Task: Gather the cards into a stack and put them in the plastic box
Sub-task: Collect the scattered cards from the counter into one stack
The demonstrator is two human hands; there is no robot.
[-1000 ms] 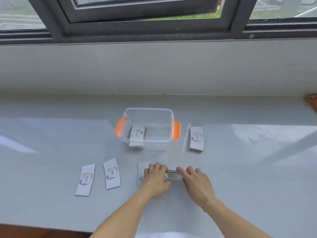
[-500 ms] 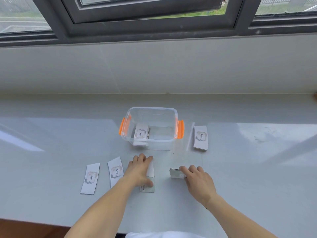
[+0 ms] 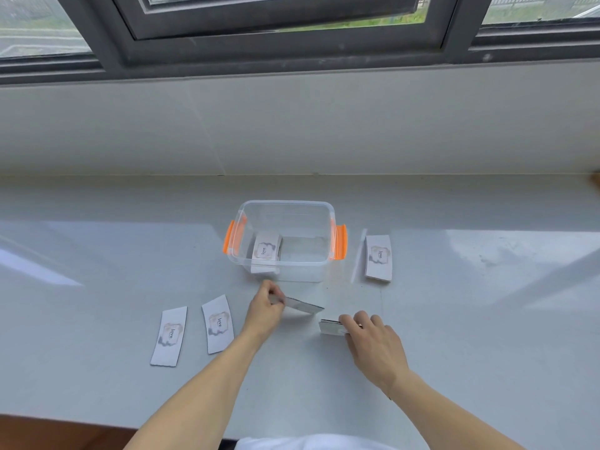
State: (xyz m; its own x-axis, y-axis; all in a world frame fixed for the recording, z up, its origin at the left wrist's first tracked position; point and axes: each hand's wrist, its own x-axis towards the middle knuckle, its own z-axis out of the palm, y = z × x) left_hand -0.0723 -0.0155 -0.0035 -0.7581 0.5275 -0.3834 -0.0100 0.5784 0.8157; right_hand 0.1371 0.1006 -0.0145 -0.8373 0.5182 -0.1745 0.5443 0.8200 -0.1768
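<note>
A clear plastic box [image 3: 285, 271] with orange side latches stands on the white sill, with a small stack of "love" cards [image 3: 265, 251] inside at its left. My left hand [image 3: 264, 311] pinches one card [image 3: 303, 306] and holds it tilted just above the surface in front of the box. My right hand [image 3: 370, 339] rests on a small stack of cards [image 3: 329, 327] lying flat to the right. Two single cards [image 3: 169, 336] [image 3: 218, 323] lie to the left of my left hand. Another card stack [image 3: 378, 257] lies right of the box.
A thin clear strip [image 3: 358, 254] lies between the box and the right-hand cards. The sill's front edge [image 3: 97, 420] runs along the bottom, with brown floor below. A white wall and dark window frame [image 3: 292, 43] rise behind the sill.
My left hand left the stack, reached left onto a flat card, and has now lifted it off the surface. My right hand stayed on the small stack.
</note>
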